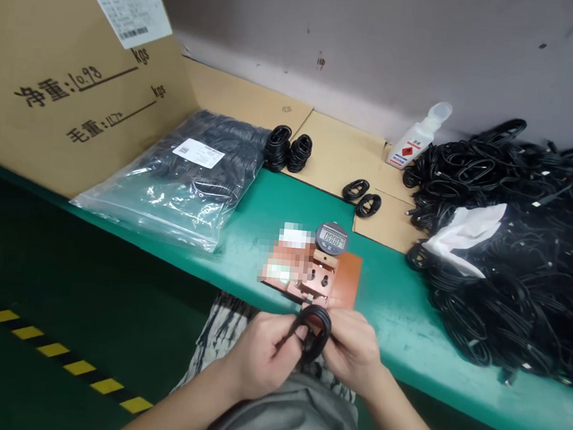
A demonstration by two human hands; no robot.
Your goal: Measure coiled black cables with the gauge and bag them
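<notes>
Low at the front edge of the table, a coiled black cable is between my two hands. My left hand is closed on the coil from the left, thumb and fingers pinched together. From the right, my right hand is closed on the same cable, its fingertips partly hidden behind the coil. Just beyond the hands stands a copper-coloured metal fixture on an orange base plate. A round digital gauge on it reads about zero. The cable's end meets the fixture's near side; whether it is inserted I cannot tell.
A large cardboard box stands left, beside a clear bag of black cables. Cable coils and two smaller coils lie at the back. A white bottle adjoins a big cable pile on the right.
</notes>
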